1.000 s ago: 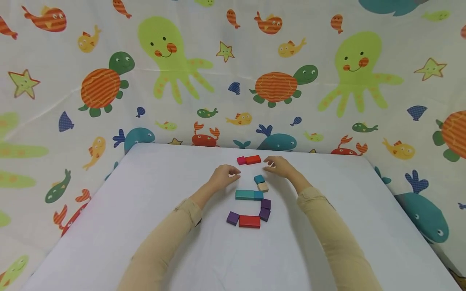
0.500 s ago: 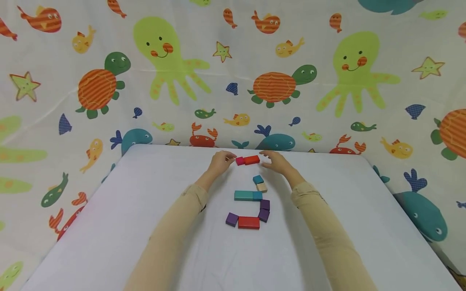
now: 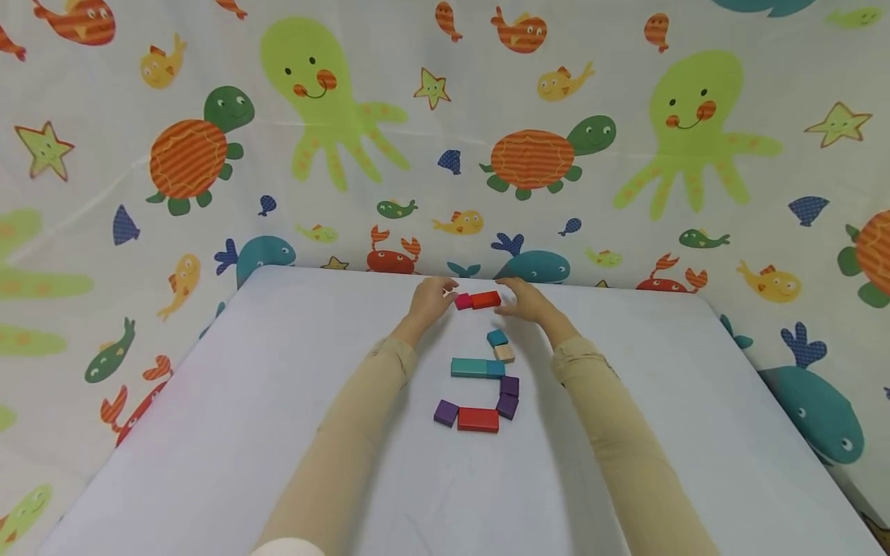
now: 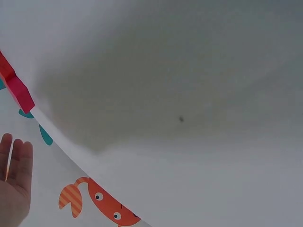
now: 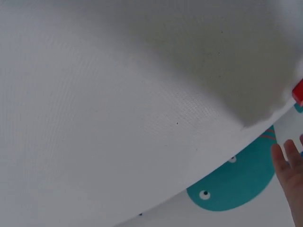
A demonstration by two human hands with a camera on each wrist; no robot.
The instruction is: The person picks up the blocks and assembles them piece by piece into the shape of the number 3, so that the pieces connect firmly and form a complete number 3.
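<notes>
At the far end of the table, a pink block (image 3: 463, 302) and a red-orange block (image 3: 486, 300) lie end to end. My left hand (image 3: 429, 300) is just left of the pink block, fingers extended toward it. On the other side, my right hand (image 3: 524, 301) is beside the right end of the red-orange block, fingers spread and holding nothing. The left wrist view has the pink block (image 4: 20, 94) above the relaxed left hand (image 4: 15, 182). Only a corner of the red-orange block (image 5: 298, 92) enters the right wrist view. Contact with either block is unclear.
Nearer me, a curved row includes a blue block (image 3: 497, 337), a plain wooden block (image 3: 504, 353), a long teal block (image 3: 469, 367), a purple block (image 3: 507, 406) and a long red block (image 3: 478, 420). A sea-animal cloth (image 3: 389, 154) hangs behind the white table (image 3: 278, 371).
My left hand has moved forward from the near left to beside the pink block. My right hand has come slightly closer to the red-orange block. The blocks keep their arrangement.
</notes>
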